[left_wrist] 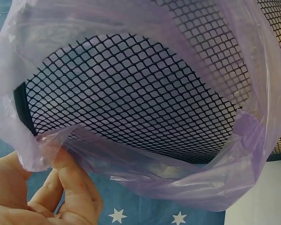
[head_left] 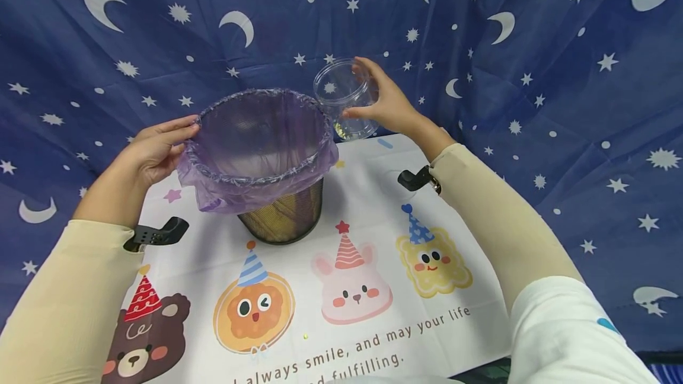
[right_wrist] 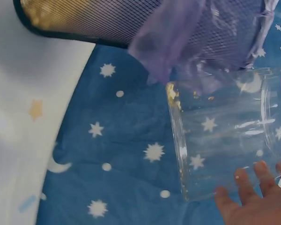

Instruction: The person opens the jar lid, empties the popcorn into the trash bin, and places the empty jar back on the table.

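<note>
A black mesh wastebasket (head_left: 285, 218) stands on the white table, lined with a purple plastic bag (head_left: 224, 188) folded over its rim. My left hand (head_left: 152, 150) pinches the bag and rim at the left side; the left wrist view shows thumb and fingers (left_wrist: 75, 185) on the bag's edge. To the right of the rim, my right hand (head_left: 392, 102) holds a clear plastic jar (head_left: 344, 96) round its side. Small yellow bits (head_left: 342, 131) lie in the jar's bottom, also visible as crumbs (right_wrist: 173, 93) in the right wrist view. The jar's mouth looks uncovered.
A white tablecloth (head_left: 363, 206) with printed cartoon figures covers the table. One tiny yellow bit (head_left: 305, 336) lies near the front. Behind the table hangs a blue cloth (head_left: 368, 10) with moons and stars.
</note>
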The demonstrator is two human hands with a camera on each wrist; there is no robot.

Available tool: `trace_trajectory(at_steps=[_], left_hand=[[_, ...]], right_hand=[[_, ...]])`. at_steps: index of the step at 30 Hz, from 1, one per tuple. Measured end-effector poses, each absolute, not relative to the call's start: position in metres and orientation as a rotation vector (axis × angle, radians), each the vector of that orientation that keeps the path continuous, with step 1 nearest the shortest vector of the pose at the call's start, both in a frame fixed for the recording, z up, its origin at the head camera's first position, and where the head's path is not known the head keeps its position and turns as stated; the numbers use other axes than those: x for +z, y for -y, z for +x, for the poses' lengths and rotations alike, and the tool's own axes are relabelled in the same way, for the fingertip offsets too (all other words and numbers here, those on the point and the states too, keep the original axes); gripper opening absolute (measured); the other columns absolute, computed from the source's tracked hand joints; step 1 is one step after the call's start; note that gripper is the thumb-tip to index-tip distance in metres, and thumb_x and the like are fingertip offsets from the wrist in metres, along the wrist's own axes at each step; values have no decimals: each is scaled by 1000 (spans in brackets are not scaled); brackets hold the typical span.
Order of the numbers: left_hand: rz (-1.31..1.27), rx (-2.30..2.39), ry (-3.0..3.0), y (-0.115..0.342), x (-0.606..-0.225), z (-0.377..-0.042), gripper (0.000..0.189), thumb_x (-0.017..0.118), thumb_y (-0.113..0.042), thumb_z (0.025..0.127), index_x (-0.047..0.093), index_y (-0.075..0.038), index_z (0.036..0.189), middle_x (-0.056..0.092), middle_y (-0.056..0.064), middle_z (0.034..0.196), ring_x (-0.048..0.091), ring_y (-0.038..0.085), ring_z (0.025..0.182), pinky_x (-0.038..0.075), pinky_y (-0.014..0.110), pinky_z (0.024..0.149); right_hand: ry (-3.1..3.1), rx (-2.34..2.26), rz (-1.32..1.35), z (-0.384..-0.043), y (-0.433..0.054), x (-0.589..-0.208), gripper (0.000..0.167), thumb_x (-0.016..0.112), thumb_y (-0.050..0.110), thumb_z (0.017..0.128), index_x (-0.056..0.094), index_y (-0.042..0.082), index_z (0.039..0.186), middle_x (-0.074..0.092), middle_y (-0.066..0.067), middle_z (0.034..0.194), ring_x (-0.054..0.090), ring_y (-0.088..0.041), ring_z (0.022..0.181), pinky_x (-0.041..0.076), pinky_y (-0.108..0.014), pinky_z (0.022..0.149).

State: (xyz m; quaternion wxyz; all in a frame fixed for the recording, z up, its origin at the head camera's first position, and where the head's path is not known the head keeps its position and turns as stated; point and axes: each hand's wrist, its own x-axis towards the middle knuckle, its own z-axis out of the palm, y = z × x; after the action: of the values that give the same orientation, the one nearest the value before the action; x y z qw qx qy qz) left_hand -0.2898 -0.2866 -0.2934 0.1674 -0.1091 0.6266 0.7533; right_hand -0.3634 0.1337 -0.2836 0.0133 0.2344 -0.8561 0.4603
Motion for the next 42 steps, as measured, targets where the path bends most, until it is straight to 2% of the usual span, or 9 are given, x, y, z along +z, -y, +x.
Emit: trace_trajectory(at_steps=[6,13,17,20,23,27,33,38,42], left_hand=[[-296,2190,-1754,287,-292,-289,17,72,-16,90,78,-31,95,7,-13,164,62,-3,91,48,12,53],[-305,2185,-1762,286,-293,-288,17,73,-17,90,78,-32,95,10,-12,164,62,-3,87,48,12,52],[-291,2215,-1753,285,-295,-288,16,73,-16,89,79,-30,94,27,-8,159,63,-3,82,49,13,52],[-288,2244,-1741,286,-296,-287,16,73,-15,89,79,-29,95,44,-8,139,62,0,79,49,14,53],[-292,2257,-1728,286,-296,-287,17,73,-14,89,79,-28,95,41,-8,144,63,0,80,50,14,54],[-304,2247,-1722,285,-296,-287,17,73,-15,89,79,-30,94,15,-12,163,64,-2,85,49,13,52],[-320,2231,-1739,285,-296,-287,16,73,-16,89,79,-30,94,16,-12,162,63,-1,90,51,12,61],[-303,2263,-1725,285,-296,-286,16,73,-15,89,78,-28,95,51,-6,130,66,3,85,55,15,64],[-295,2299,-1700,286,-296,-285,16,72,-12,89,79,-25,95,63,-8,103,67,6,80,56,18,62]], right_hand=[[2613,1540,651,-353,-146,-316,101,83,25,81,18,25,157,33,2,156,35,-15,142,32,-38,117],[2537,1657,569,-325,-158,-363,95,81,12,82,21,14,156,34,-8,156,34,-27,143,27,-53,117],[2509,1727,544,-307,-164,-383,94,80,7,82,21,8,155,33,-13,155,33,-32,144,24,-60,117],[2527,1736,532,-298,-166,-395,93,80,4,81,21,5,154,32,-17,155,31,-37,144,22,-62,116],[2540,1746,518,-296,-168,-414,95,80,3,80,21,7,154,31,-16,156,29,-38,144,20,-63,116],[2538,1757,507,-297,-171,-443,100,83,6,78,20,16,155,31,-9,158,29,-31,146,19,-60,118],[2520,1761,553,-289,-169,-461,100,85,9,77,21,12,154,33,-7,156,31,-28,144,21,-60,117],[2486,1827,586,-279,-165,-457,99,84,4,76,21,9,152,30,-15,156,28,-37,144,18,-62,117],[2477,1873,608,-271,-161,-449,99,82,-3,75,20,1,151,28,-21,156,26,-43,144,18,-59,119]])
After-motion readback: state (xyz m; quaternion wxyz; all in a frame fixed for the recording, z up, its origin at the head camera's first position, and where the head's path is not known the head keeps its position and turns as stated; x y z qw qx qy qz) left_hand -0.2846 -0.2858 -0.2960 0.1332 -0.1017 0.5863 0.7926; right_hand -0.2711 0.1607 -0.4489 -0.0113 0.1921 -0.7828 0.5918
